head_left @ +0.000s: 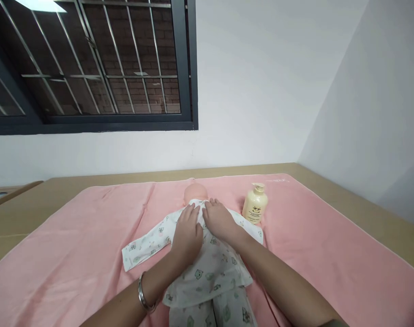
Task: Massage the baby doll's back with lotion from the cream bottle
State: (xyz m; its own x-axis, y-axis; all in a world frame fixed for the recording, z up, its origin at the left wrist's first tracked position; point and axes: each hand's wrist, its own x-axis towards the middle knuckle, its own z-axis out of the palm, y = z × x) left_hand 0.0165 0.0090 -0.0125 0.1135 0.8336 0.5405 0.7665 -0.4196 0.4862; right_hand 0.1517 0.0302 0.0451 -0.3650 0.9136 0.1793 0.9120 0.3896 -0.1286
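A baby doll point(194, 191) lies on its back on a pink towel point(74, 245), dressed in a white printed top point(214, 263) and matching trousers. My left hand point(187, 232) rests flat on the doll's chest, fingers stretched toward the collar. My right hand point(220, 221) lies beside it on the chest, fingers together at the neckline. A silver bangle point(144, 297) circles my left wrist. The doll's empty left sleeve point(142, 247) spreads out sideways.
A cream pump bottle point(255, 204) stands upright on the towel just right of the doll's head. The towel covers a tan table point(357, 200) set in a white-walled corner. A barred dark window point(91, 63) is at the upper left.
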